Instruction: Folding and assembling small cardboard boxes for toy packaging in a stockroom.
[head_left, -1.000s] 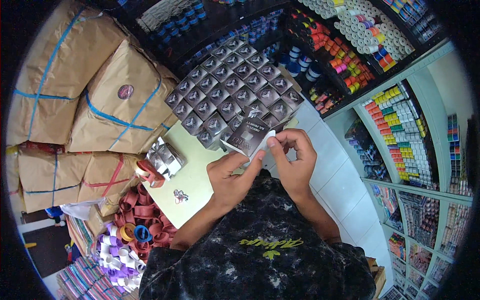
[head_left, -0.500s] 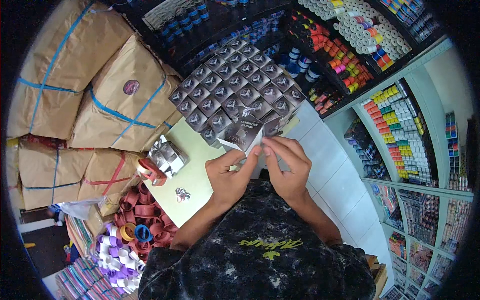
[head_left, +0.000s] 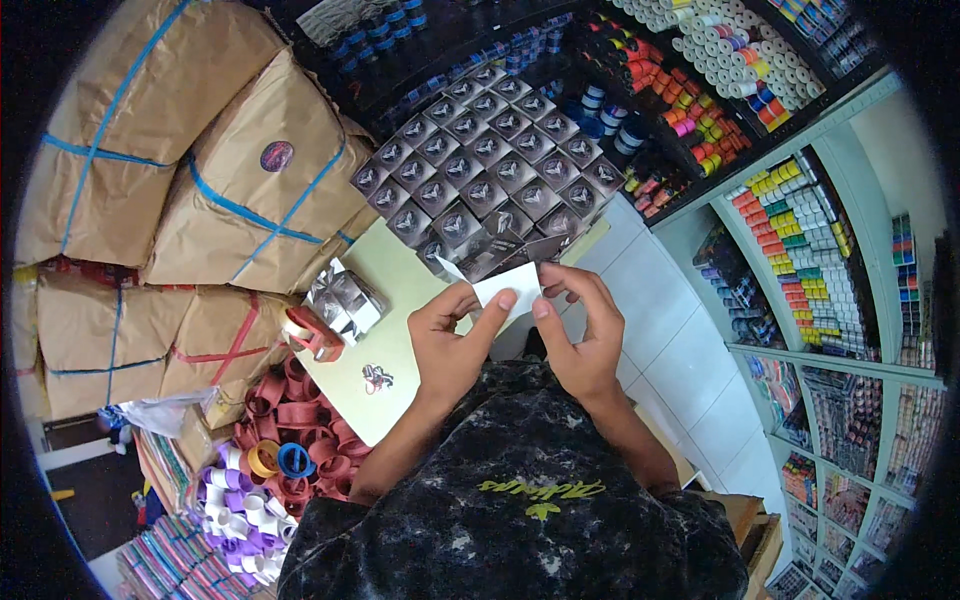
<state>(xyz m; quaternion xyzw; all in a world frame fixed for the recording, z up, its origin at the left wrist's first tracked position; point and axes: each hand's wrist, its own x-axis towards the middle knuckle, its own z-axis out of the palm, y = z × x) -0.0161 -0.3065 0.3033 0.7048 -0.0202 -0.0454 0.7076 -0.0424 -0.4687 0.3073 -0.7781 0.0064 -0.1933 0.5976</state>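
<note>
Between my hands is a small folding carton (head_left: 512,288), its white inner side facing up and dark printed panels on the far side. My left hand (head_left: 450,340) grips its left part, with the thumb lying on the white panel. At the right edge, my right hand (head_left: 585,335) pinches the carton between thumb and bent fingers. Just beyond, many dark grey boxes (head_left: 485,150) with a winged emblem on top stand in a tight block on the pale yellow table (head_left: 385,290). The carton's underside is hidden.
On the table's left lie a silver-grey box bundle (head_left: 345,300), a red tape dispenser (head_left: 312,333) and a small tangled item (head_left: 375,378). Brown wrapped parcels (head_left: 260,180) pile up left, above red rings (head_left: 290,420). Shelves of thread spools (head_left: 790,240) stand right.
The carton has turned in my hands: its printed face showed before, and now the white inside faces up. My left thumb has moved onto the panel. The view has shifted slightly.
</note>
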